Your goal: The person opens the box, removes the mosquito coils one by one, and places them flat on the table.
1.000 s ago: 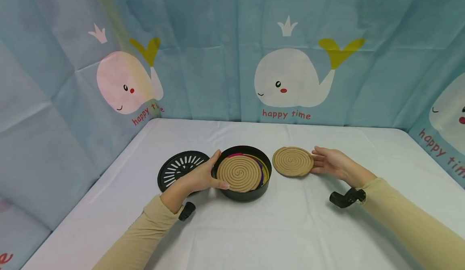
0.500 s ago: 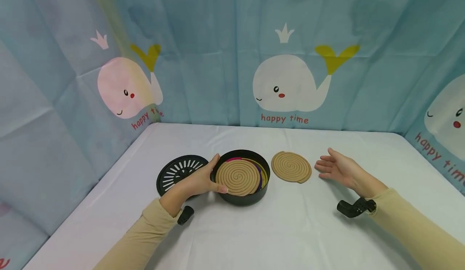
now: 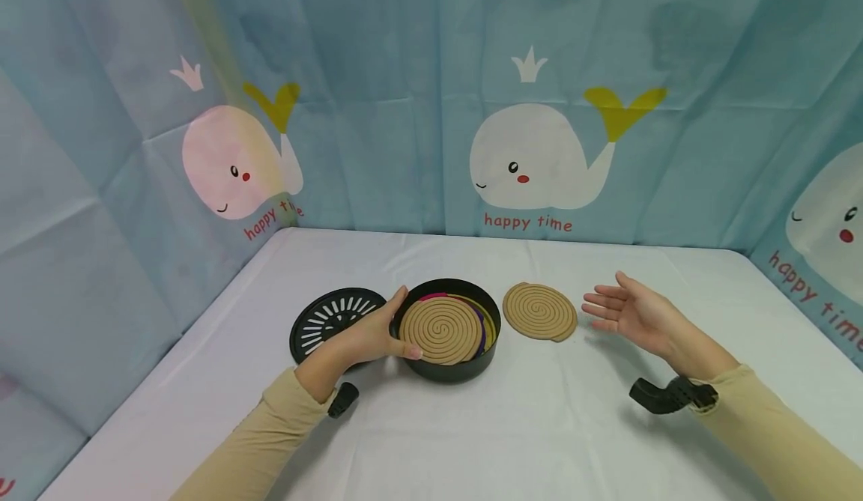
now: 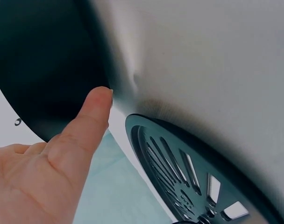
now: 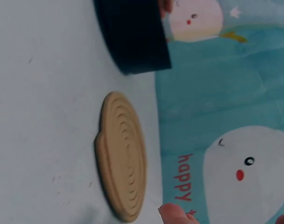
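In the head view my left hand (image 3: 369, 335) grips the left side of a round black tin (image 3: 453, 373), thumb toward the near rim. A tan spiral mosquito coil (image 3: 441, 330) lies on top inside it, over pink, purple and yellow edges. To the right of the tin, a second mosquito coil (image 3: 539, 311) lies flat on the cloth; it appears as a double layer with slightly offset edges in the right wrist view. My right hand (image 3: 634, 314) hovers right of that coil, palm turned toward it, fingers extended and holding nothing.
A black slotted lid (image 3: 337, 320) lies left of the tin, partly behind my left hand. White cloth (image 3: 472, 441) covers the table, and a blue whale-print curtain (image 3: 377, 164) hangs behind it. Small crumbs (image 5: 58, 179) dot the cloth near the loose coil.
My right hand has let go of the loose mosquito coil and drawn back to the right. The coil now rests flat on the cloth. My left hand stays on the tin.
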`<move>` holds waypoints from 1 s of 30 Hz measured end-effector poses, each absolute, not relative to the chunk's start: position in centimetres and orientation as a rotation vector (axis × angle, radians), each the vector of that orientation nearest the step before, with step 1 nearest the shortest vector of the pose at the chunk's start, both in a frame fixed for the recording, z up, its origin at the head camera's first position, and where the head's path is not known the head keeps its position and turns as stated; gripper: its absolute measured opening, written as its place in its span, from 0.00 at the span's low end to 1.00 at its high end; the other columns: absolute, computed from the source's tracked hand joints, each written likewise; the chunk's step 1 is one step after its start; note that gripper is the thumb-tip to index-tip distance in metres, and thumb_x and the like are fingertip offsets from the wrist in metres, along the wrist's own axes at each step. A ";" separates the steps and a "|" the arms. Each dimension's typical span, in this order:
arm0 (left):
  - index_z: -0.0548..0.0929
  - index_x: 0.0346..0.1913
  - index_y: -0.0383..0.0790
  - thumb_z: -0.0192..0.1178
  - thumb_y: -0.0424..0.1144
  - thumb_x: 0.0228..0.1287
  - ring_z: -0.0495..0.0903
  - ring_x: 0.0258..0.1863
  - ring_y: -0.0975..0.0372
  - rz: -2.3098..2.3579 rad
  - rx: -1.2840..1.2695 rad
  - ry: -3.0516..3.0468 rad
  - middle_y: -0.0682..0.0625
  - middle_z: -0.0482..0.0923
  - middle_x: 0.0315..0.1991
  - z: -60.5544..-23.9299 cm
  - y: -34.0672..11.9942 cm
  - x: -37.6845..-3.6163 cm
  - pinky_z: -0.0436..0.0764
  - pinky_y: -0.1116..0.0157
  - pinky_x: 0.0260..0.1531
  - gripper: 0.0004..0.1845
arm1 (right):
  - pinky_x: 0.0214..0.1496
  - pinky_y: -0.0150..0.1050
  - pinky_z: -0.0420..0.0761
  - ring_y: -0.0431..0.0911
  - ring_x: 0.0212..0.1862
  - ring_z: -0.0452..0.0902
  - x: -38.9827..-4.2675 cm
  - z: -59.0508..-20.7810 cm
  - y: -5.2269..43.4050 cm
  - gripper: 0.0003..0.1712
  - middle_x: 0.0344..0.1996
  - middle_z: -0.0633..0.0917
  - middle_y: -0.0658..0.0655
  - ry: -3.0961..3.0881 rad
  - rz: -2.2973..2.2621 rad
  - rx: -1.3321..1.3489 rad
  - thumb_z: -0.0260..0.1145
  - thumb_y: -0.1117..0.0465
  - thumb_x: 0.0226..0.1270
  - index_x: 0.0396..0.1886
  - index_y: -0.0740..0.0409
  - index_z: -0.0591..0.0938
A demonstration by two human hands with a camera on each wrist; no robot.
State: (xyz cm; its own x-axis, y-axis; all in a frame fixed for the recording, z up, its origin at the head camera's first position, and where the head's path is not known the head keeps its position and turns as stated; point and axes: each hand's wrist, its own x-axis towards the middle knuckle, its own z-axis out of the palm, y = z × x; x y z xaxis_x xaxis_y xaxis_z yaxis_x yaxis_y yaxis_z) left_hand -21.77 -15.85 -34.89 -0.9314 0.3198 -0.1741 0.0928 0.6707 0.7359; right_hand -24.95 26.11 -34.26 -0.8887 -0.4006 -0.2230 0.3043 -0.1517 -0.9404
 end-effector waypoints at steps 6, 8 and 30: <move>0.39 0.78 0.37 0.75 0.45 0.51 0.47 0.74 0.45 1.124 0.326 2.604 0.38 0.44 0.76 -34.9 -15.8 -21.7 0.52 0.46 0.69 0.62 | 0.57 0.40 0.77 0.42 0.52 0.79 -24.4 -33.4 25.6 0.45 0.73 0.48 0.72 1.552 -2.187 -0.183 0.38 0.44 0.80 0.73 0.73 0.32; 0.39 0.78 0.38 0.75 0.45 0.51 0.47 0.74 0.45 1.125 0.321 2.603 0.38 0.44 0.76 -34.9 -15.8 -21.7 0.52 0.46 0.69 0.62 | 0.56 0.40 0.77 0.42 0.53 0.79 -24.3 -33.1 25.3 0.45 0.73 0.45 0.73 1.524 -2.203 -0.202 0.38 0.45 0.80 0.74 0.72 0.31; 0.39 0.78 0.38 0.75 0.45 0.52 0.47 0.74 0.46 1.107 0.301 2.605 0.38 0.43 0.77 -34.6 -15.7 -21.7 0.52 0.46 0.69 0.62 | 0.72 0.42 0.57 0.61 0.75 0.36 -23.3 -31.0 20.2 0.44 0.74 0.37 0.73 1.501 -2.053 -0.380 0.36 0.44 0.80 0.74 0.72 0.31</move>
State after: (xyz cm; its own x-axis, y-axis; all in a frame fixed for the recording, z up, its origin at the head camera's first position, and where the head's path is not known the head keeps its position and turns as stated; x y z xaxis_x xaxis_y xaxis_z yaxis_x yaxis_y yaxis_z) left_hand -21.68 -15.66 -34.63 -0.9347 0.3028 -0.1859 0.0764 0.6823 0.7270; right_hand -23.27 20.25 -31.03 -0.8017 -0.5896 -0.0978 0.2720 -0.2141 -0.9382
